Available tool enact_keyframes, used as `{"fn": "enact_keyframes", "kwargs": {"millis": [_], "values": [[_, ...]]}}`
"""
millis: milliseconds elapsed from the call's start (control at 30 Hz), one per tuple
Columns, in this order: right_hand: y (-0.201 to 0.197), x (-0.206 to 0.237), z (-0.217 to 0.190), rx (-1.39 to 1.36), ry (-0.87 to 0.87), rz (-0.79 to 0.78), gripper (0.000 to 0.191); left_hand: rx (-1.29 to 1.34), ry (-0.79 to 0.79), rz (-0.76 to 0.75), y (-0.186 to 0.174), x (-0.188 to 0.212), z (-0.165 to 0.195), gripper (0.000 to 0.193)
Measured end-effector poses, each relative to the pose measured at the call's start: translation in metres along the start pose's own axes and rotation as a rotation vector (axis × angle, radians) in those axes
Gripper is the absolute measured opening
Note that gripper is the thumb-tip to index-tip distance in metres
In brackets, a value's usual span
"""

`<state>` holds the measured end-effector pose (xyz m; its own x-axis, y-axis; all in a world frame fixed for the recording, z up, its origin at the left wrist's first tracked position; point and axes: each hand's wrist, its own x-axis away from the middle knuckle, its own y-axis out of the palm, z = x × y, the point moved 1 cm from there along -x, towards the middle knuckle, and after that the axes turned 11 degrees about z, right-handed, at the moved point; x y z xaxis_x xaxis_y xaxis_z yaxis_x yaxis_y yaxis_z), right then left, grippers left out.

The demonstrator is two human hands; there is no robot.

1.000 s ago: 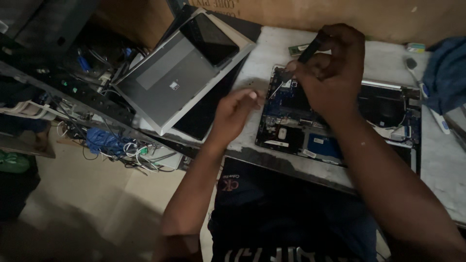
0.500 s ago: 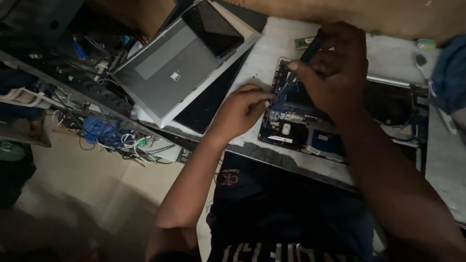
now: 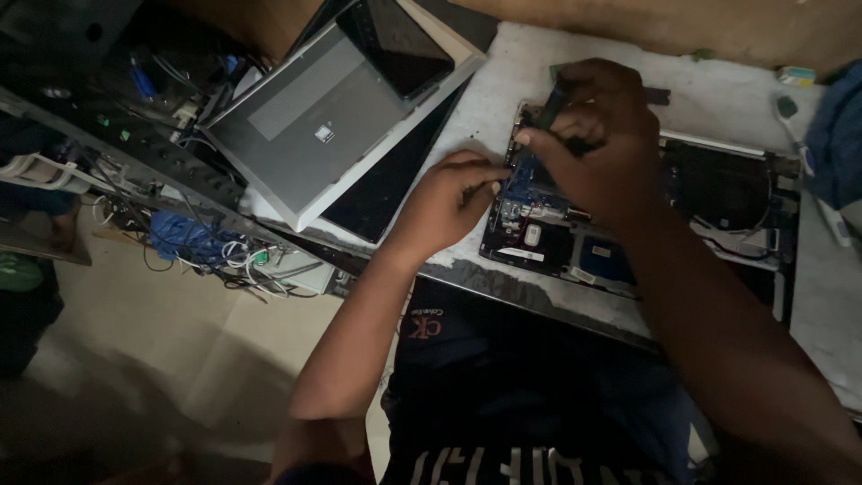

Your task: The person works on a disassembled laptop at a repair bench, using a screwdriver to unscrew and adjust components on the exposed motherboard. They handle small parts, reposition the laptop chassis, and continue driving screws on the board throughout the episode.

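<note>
Screwdriver point(image 3: 549, 106) gripped in my right hand point(image 3: 593, 144), shaft slanting down-left onto the opened laptop point(image 3: 718, 193); my left hand point(image 3: 446, 202), loosely curled and holding nothing, rests just left.

White worktable point(image 3: 503, 94): opened laptop chassis point(image 3: 718, 207) at centre; stacked closed laptops point(image 3: 305, 135) at 10 o'clock; blue cloth point(image 3: 840, 135) at 2 o'clock.

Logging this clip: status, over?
Right hand grips dark tool over opened laptop. Left hand rests on its left edge. Nothing obstructing.

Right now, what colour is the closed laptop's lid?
Silver-grey; the closed laptop shows best in the head view.
</note>
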<state>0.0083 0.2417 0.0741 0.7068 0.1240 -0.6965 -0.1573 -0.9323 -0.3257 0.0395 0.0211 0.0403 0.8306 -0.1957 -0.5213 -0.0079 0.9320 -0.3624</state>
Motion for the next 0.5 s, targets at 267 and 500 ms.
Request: {"fn": "enact_keyframes", "kwargs": {"millis": [267, 500], "values": [[0.012, 0.004, 0.009, -0.06, 0.062, -0.005, 0.061, -0.026, -0.019, 0.008, -0.002, 0.001, -0.003, 0.023], [0.013, 0.008, 0.005, -0.064, 0.101, -0.014, 0.06, -0.028, -0.06, 0.004, -0.005, 0.003, -0.001, 0.024]]}}
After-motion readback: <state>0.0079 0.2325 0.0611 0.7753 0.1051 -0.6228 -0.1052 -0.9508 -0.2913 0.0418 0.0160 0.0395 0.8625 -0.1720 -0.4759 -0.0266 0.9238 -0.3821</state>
